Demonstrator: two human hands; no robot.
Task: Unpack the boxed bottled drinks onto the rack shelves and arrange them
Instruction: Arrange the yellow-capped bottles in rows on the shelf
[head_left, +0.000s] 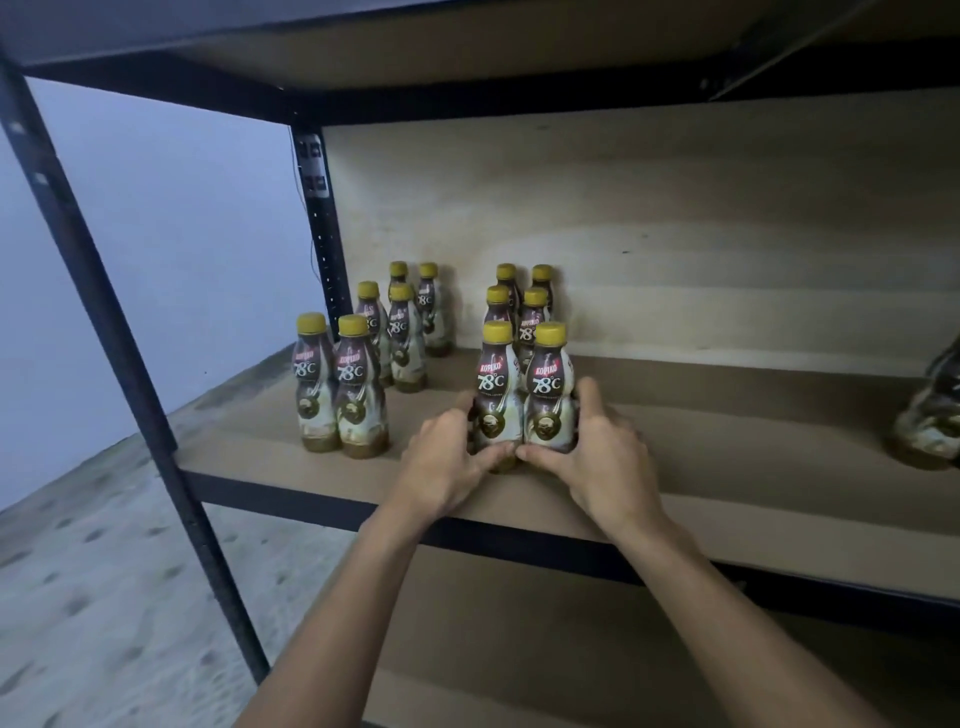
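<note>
Two double rows of yellow-capped coffee bottles stand on the brown rack shelf (260, 436). The left group (363, 364) has several bottles running back toward the rear panel. The right group's front pair, a left front bottle (496, 384) and a right front bottle (549, 387), stands side by side near the shelf front. My left hand (447, 467) curls round the lower left side of the left one. My right hand (602, 457) curls round the lower right side of the right one. My thumbs nearly meet at the bases. Behind the pair stand more bottles (519, 301).
A black upright post (135, 374) frames the rack's left front, another post (322, 234) stands at the back. Another bottle (930, 415), blurred, stands at the shelf's far right edge. A lower shelf (519, 649) lies beneath. Speckled floor (104, 571) is at left.
</note>
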